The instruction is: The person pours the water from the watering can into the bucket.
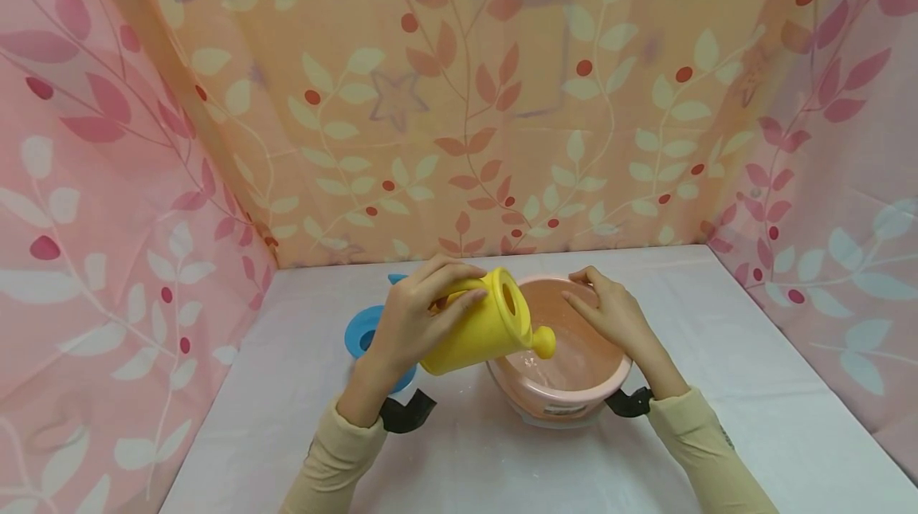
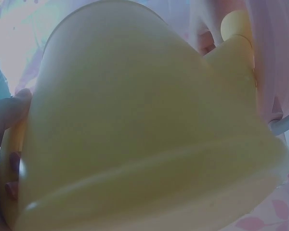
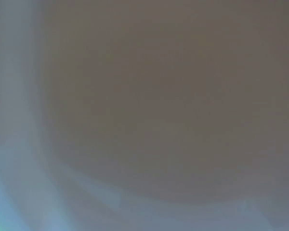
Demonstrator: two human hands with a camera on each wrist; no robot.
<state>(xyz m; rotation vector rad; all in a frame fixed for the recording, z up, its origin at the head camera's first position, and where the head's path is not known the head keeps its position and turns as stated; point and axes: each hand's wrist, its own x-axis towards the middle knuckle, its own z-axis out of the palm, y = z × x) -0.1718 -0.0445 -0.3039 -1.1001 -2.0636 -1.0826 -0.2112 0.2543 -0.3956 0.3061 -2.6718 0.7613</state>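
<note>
- Can [image 2: 135,115] tilts, apparently angling its spout [image 1: 543,343] over the bowl [image 1: 566,397]
- Left hand [image 1: 423,307] grips the handle [image 1: 462,286]
- Right hand [image 1: 613,311] touches the bowl, perhaps steadying; pinch unclear

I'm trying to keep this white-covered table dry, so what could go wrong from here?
The yellow plastic-looking watering can, tilted in the left hand, has a wide top opening; tipping further might spill any contents there. Its round spout head sits over the pink round bowl; drifting left could drip onto the white-covered table. The blue object, partly hidden behind the left hand in the head view, might get bumped.
</note>
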